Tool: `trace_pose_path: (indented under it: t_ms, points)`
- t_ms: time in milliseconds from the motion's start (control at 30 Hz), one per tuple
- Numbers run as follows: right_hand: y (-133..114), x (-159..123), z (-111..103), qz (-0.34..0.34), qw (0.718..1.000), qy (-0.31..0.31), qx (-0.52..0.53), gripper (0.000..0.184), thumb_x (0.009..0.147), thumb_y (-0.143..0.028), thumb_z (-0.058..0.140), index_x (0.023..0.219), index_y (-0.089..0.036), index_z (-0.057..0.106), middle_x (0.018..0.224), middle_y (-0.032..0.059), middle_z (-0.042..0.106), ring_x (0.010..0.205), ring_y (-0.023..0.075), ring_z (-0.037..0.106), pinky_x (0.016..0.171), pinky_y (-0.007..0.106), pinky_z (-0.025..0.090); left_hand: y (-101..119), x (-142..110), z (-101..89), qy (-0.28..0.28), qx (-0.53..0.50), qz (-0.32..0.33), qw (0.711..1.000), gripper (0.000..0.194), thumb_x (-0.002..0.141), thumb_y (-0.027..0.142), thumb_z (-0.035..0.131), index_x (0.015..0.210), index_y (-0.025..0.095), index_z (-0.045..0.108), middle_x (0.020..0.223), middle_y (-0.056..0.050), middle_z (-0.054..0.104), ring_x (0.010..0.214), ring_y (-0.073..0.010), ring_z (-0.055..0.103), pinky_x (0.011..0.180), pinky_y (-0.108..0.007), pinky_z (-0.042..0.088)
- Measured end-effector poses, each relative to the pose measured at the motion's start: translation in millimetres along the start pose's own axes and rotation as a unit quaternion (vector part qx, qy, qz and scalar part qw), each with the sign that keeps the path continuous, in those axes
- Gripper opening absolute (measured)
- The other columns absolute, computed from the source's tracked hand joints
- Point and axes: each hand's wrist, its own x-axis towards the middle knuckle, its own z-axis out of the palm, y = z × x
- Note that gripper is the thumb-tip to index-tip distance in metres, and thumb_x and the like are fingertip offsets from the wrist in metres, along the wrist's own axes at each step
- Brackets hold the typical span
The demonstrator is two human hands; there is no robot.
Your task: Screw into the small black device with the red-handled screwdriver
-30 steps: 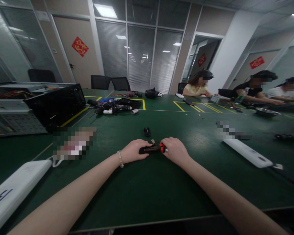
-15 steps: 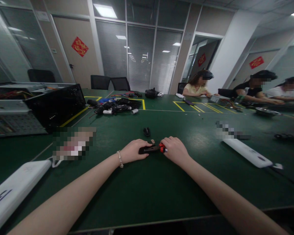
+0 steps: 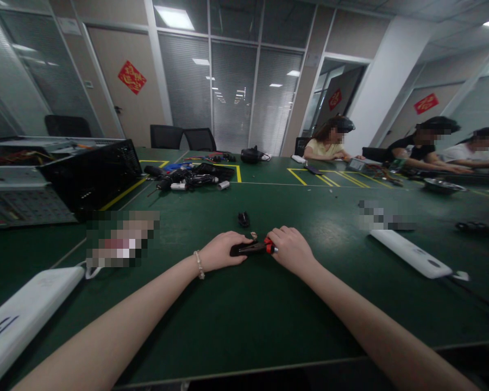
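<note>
My right hand point(image 3: 291, 247) is closed around the red grips of a pair of pliers point(image 3: 252, 248), whose dark jaws point left. My left hand point(image 3: 225, 252), with a beaded bracelet at the wrist, pinches a small black piece point(image 3: 236, 250) between thumb and fingers. The tips of the jaws reach this piece; how they meet it is too dark to make out. Just beyond the jaws is a small light-coloured bit point(image 3: 253, 235). Farther off on the green table point(image 3: 252, 315) lies a small black bundled item point(image 3: 243, 219).
An opened computer case point(image 3: 101, 174) stands at the left. Cables and black parts point(image 3: 195, 176) are piled at the back. White power banks lie left point(image 3: 32, 304) and right point(image 3: 411, 252). A black headset-like object point(image 3: 250, 155) sits behind. Several people point(image 3: 330, 142) sit at the far right.
Both hands and the pliers stay in nearly the same place. Only a tiny shift of the whole view shows.
</note>
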Motion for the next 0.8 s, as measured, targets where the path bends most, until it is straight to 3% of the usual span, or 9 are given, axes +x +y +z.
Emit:
trace_pose_path:
  t_ms: [800]
  points:
    - [1.3,0.4,3.1,0.004,1.000,-0.006,0.013,0.017,0.070,-0.018,0.055,0.086,-0.016,0.059,0.086,0.0062,0.061,0.077,0.0185,0.050,0.069,0.029,0.035,-4.4,-0.2,3.5,0.008,0.003,-0.002,1.000,0.044,0.075,0.029,0.061,0.117,0.024,0.049,0.114,-0.004,0.056,0.105,-0.0201,0.050,0.092,-0.037,0.037]
